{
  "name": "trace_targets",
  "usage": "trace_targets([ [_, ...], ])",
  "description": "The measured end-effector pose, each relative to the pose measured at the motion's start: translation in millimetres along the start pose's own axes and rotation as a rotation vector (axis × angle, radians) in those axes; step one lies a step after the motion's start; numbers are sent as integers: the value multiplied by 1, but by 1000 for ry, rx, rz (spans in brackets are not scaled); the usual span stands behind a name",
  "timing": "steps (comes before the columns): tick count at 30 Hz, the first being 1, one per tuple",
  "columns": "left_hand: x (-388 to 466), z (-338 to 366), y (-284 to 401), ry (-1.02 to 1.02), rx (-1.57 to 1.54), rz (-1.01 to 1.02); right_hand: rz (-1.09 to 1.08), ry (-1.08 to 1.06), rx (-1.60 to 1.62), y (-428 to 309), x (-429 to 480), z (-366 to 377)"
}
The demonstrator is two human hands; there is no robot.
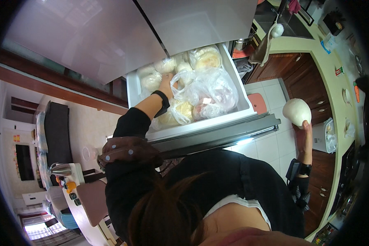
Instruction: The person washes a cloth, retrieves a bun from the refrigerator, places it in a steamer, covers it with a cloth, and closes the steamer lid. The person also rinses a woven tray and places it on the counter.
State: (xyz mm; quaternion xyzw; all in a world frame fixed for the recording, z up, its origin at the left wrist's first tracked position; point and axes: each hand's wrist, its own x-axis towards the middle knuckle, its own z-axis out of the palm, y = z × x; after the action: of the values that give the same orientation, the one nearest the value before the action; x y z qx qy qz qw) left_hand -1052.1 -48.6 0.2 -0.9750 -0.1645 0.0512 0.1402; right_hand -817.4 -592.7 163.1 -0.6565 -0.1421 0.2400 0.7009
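A refrigerator drawer (236,107) is pulled out below grey doors, filled with bagged and wrapped food. My left hand (167,83) reaches into it, its fingertips hidden among the bags, so its grip cannot be told. Beside it lie a pale, round wrapped item (151,81) and a clear plastic bag (215,87) with pinkish contents. A bag of yellowish food (183,111) lies nearer to me, and round flat breads (208,60) in plastic sit at the back right. Out to the right of the drawer, my right hand (304,133) holds a smooth white rounded item (296,112), apparently a large steamed bun.
Grey refrigerator doors (200,21) rise beyond the drawer. A pink stool (257,103) stands on the tiles to its right. Farther right are wooden cabinets (307,83), a pale green counter (326,73) and a white bin (319,138). A table (89,212) with a metal kettle (61,169) stands at left.
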Motion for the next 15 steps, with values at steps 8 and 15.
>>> trace_targets([
  [8,-63,-125,-2,-66,-584,-65,-24,39,-39,2,-2,-10],
  [15,-198,-236,7,-381,-1124,-209,-24,9,-67,1,-5,-16],
])
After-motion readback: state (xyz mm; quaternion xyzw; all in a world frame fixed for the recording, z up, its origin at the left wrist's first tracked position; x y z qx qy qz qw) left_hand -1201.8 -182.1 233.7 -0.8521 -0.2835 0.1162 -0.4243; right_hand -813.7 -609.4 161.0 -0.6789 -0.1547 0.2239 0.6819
